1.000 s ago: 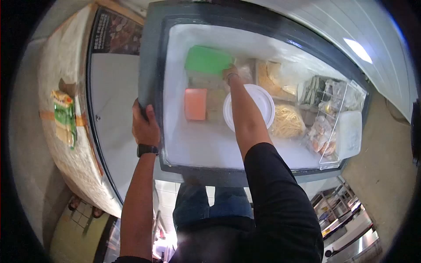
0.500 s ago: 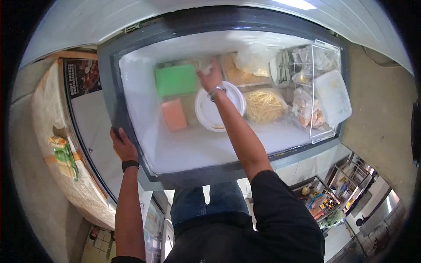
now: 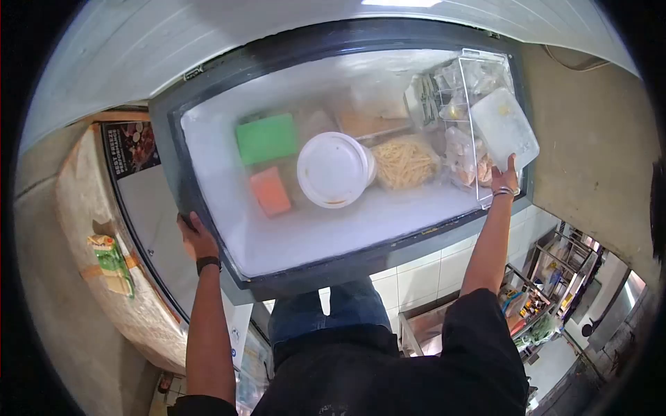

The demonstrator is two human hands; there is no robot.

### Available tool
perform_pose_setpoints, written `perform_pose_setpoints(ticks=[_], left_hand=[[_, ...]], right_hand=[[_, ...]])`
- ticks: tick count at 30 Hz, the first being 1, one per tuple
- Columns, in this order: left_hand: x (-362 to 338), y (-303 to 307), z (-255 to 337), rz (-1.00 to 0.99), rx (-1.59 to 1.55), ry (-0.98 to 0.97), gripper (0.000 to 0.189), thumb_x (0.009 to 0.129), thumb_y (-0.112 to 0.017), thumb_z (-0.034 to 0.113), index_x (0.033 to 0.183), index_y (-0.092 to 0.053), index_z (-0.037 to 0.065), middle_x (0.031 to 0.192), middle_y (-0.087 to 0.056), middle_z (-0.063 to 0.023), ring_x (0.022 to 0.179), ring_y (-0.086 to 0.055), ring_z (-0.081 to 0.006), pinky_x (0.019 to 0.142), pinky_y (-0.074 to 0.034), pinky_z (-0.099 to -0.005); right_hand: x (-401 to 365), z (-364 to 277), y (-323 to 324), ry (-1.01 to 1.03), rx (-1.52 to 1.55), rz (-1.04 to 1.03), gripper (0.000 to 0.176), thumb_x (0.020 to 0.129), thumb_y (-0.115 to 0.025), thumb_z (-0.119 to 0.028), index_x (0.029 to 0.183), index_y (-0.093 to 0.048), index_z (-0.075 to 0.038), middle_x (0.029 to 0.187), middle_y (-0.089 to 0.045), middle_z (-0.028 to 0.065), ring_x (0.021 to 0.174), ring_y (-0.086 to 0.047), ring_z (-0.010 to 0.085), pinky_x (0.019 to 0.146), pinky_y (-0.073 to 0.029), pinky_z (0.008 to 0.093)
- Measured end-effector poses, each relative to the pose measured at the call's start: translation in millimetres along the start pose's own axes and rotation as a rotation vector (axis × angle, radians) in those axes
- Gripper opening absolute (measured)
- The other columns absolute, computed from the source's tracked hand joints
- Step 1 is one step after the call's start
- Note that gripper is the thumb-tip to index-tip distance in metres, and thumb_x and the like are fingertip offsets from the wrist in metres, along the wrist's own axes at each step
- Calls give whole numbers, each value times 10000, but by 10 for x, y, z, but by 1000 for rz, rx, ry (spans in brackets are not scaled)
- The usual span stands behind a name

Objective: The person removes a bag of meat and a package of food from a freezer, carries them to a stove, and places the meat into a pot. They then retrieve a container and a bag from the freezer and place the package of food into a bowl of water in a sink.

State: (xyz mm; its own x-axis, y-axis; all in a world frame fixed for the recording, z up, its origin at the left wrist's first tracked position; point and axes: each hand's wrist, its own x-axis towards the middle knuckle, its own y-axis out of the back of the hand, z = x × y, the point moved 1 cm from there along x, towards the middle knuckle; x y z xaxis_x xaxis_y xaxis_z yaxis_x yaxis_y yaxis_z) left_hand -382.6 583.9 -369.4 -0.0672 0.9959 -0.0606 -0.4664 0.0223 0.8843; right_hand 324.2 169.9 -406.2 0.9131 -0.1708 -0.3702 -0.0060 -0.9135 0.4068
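My left hand (image 3: 198, 238) grips the dark rim of an open chest freezer (image 3: 182, 145) at its left side. At the freezer's right end my right hand (image 3: 503, 179) holds the lower edge of a frosted plastic container (image 3: 505, 128), which rests tilted over a white wire basket (image 3: 477, 163). Beside that hand, bagged pinkish food (image 3: 461, 156) lies in the basket. A round white tub (image 3: 333, 170) stands mid-freezer, next to a clear bag of french fries (image 3: 406, 163). Further left sit a green box (image 3: 267, 139) and a salmon-coloured block (image 3: 270, 191).
Cold mist blurs a tan package (image 3: 371, 125) at the back. The raised white lid (image 3: 277, 38) spans the top. On the left, a green-and-yellow packet (image 3: 111, 265) lies on a wrapped surface. A cluttered metal rack (image 3: 548, 284) stands lower right.
My right hand has left the back of the freezer behind the tub and moved right to the plastic container. My left hand stays on the rim. The view has shifted slightly.
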Motion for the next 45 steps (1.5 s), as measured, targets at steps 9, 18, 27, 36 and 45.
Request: perform_pose_setpoints(ticks=[9,18,27,36,45], left_hand=[[-41,-9,153,-19,-5,77,610,965,-421,501,1349,-404,27,1207,-589,-240,1080,-578,-422,880,-464,-463],[-11,23,-23,-24,-33,84,681,932,-416,580,1368,-391,58,1215,-583,-238,1099,-570,-417,897,-463,-467],[-21,-40,-82,36,13,25,615,955,-430,509,1361,-397,49,1244,-561,-243,1125,-546,-432,919,-456,-465],[-4,-25,-97,8,-49,-1,641,969,-386,524,1345,-409,6,1228,-561,-269,1114,-548,-444,912,-456,-461],[-34,63,125,-14,-16,33,653,967,-368,542,1344,-411,10,1221,-571,-259,1089,-572,-422,891,-461,-469]], right_hand=[[-1042,-711,-50,46,643,-306,607,837,-711,-365,1305,-469,-64,1290,-530,149,1125,-549,327,947,-488,492],[-2581,-414,-1383,415,-432,-1068,486,903,-623,-358,1235,-541,-12,1226,-548,133,1068,-592,243,796,-566,379],[-3491,1877,-4219,1031,-1215,-1131,971,638,-839,-366,1455,-335,-221,1431,-357,260,1302,-355,454,1091,-310,479],[-4012,2132,-4662,540,-1541,-1231,762,817,-654,-351,1450,-319,-91,1473,-314,253,1330,-364,391,1086,-302,492],[-4897,205,-3343,551,-417,-1161,738,868,-617,-210,1475,-227,-58,1499,-201,300,1345,-311,443,1091,-330,444]])
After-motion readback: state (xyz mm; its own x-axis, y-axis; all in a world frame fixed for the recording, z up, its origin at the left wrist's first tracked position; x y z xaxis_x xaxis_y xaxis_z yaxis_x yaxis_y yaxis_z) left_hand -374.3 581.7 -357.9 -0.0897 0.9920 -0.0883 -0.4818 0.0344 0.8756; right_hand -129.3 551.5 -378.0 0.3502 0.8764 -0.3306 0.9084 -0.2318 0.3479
